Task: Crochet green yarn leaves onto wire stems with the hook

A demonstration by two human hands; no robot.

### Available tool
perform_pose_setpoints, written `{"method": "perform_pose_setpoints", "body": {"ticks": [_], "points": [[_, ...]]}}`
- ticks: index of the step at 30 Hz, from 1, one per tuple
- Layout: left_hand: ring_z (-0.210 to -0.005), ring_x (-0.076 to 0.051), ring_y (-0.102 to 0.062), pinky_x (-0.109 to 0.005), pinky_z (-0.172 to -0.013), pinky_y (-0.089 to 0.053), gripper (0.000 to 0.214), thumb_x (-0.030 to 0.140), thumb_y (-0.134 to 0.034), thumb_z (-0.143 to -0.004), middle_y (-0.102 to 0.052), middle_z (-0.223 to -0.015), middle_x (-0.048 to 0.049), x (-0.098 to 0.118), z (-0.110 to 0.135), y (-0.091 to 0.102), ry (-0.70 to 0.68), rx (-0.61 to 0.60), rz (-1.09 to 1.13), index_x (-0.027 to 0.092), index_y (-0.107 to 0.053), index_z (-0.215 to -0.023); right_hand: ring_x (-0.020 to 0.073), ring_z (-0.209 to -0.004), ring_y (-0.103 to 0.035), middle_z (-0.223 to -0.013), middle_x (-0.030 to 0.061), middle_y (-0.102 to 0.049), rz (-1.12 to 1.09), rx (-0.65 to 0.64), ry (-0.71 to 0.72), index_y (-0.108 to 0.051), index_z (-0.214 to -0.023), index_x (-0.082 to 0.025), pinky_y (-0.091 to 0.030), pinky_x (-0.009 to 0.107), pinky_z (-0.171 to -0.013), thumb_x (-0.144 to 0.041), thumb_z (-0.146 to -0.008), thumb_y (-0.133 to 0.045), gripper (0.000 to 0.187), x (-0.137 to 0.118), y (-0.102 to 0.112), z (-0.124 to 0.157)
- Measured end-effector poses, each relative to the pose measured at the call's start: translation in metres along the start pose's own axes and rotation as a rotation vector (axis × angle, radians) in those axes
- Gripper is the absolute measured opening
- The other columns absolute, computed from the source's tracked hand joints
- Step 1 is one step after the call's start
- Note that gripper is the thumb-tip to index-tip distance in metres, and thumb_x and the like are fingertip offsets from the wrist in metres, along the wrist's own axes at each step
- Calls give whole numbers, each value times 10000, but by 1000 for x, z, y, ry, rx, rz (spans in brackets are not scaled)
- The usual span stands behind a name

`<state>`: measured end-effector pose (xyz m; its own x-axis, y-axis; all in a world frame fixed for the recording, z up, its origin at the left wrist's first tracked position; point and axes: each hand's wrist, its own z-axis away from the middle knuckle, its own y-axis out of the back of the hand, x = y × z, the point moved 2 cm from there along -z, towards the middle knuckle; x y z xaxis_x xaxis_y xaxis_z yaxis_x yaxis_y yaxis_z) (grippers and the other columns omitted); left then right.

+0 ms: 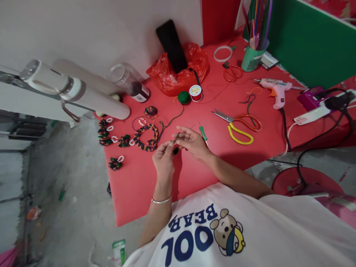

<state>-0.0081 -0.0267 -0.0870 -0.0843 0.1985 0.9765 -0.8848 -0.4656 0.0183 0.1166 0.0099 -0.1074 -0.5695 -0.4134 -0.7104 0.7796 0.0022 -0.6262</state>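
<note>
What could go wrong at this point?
The slim green piece held between the left hand and right hand might slip loose. The green-handled tool lies beside the right hand, so a sideways shift might knock it. The loose strand from the green yarn ball passes near the braided ring and could snag.

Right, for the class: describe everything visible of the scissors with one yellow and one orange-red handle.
The scissors have metal-looking blades, slightly parted, and two plastic-looking handle loops, one yellow, one orange-red. They lie on the red tabletop, tips pointing away and left, between a green-handled tool and a pink glue gun. A dark green strand reaches the orange-red loop. Neither left hand nor right hand touches them.
</note>
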Motion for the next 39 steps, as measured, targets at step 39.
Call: {"method": "perform_pose_setpoints", "body": {"ticks": [39], "points": [[-721,-145,-607,-256,-713,-481,203,359,-668,-891,-705,-786,-24,-1,7,2,-290,-73,-353,179,-760,-871,168,-898,-745,-954,36,-804,202,14,189,-780,-1021,-230,-595,334,-891,-332,-750,-796,290,3,1,1]]}}
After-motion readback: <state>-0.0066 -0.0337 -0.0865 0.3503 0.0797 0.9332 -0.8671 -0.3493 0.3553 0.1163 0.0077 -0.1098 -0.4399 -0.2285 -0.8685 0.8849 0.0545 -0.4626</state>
